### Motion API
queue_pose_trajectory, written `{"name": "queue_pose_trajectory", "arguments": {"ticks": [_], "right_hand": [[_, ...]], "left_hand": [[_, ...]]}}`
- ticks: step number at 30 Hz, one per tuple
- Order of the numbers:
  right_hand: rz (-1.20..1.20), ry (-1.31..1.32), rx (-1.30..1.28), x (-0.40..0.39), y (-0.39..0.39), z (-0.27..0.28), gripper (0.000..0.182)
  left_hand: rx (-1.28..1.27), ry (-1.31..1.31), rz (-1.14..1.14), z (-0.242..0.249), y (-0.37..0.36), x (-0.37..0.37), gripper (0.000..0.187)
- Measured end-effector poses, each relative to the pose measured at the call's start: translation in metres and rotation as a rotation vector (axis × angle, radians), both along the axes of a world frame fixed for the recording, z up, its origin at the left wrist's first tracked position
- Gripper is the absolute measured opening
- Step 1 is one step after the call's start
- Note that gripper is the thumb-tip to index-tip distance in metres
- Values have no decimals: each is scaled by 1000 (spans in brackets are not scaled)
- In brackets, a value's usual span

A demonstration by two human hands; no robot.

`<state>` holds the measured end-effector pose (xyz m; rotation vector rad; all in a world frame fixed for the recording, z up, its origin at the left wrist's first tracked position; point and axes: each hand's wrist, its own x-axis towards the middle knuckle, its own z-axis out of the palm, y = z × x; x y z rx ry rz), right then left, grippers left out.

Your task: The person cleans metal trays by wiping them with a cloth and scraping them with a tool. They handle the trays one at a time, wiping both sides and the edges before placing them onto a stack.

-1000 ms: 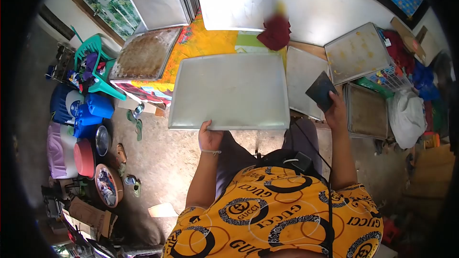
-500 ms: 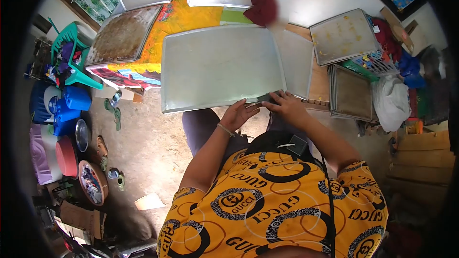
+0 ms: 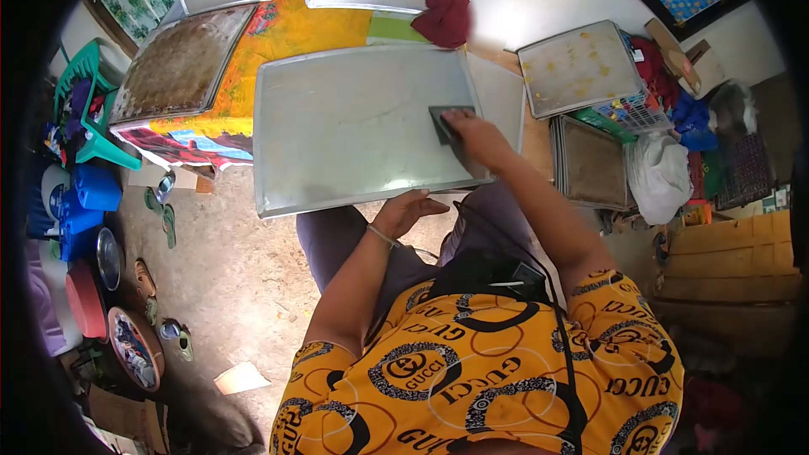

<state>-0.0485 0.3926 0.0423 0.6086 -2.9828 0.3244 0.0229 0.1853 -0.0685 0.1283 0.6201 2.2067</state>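
A large metal tray [image 3: 354, 126] lies in front of me, its far side over the table and its near edge above my knees. My right hand [image 3: 478, 139] presses a dark flat pad [image 3: 448, 125] onto the tray's surface near its right side. My left hand [image 3: 408, 212] is at the near edge of the tray, fingers apart, palm partly turned up, holding nothing that I can see. Just beyond the tray's far right corner lies a dark red cloth [image 3: 443, 17].
A brown-stained tray [image 3: 181, 63] rests on the yellow tablecloth [image 3: 316, 25] at left. Another tray with yellow spots [image 3: 581, 69] sits on a basket at right, above stacked trays [image 3: 592, 162]. A green chair [image 3: 109, 152] and blue containers [image 3: 97, 188] stand at far left.
My right hand has moved from the tray's near edge up onto its surface with the dark pad. My left hand has stayed at the near edge. The whole view has shifted slightly.
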Motion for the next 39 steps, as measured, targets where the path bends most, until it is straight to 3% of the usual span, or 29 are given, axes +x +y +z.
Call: {"name": "queue_pose_trajectory", "arguments": {"ticks": [3, 4, 5, 7, 8, 10, 15, 19, 22, 26, 29, 30, 34, 39], "right_hand": [[-18, -50, 51, 0, -2, 0, 50], [-37, -219, 38, 24, -16, 25, 50], [-37, -266, 99, 44, -15, 12, 50], [117, -221, 277, 95, -12, 7, 52], [97, -215, 249, 93, -18, 20, 51], [43, -203, 166, 74, -29, 32, 49], [-21, -35, -3, -76, -3, -3, 45], [-55, -125, 101, -128, -5, 12, 49], [3, -142, 56, -96, -4, 3, 52], [98, -254, 180, -7, -7, 12, 54], [116, -283, 75, -15, 1, 7, 53], [25, -274, 62, -24, -10, 24, 52], [-13, -130, 36, -120, 4, 7, 53], [-52, -159, 134, -142, 2, 8, 55]], "left_hand": [[-29, 52, -16, 0, -3, -2, 34], [-33, 55, 4, 5, -4, -1, 35], [-32, 58, 26, 8, -5, 0, 37], [-14, 68, 27, 6, -5, -4, 38], [-13, 63, 20, 9, -9, -3, 38], [-49, 27, 23, 10, -9, 0, 37], [-25, 27, 23, 9, -7, 2, 30], [-30, 41, 51, 10, -8, 2, 27], [-73, 70, 57, 14, -13, 3, 36], [-89, 78, 52, 12, -16, 3, 40], [-53, 48, 26, 9, -17, 3, 35], [-48, 37, 27, 6, -15, 2, 34], [-44, 15, 22, 9, -15, 2, 30], [-92, 84, 16, 6, -17, 2, 35]]}}
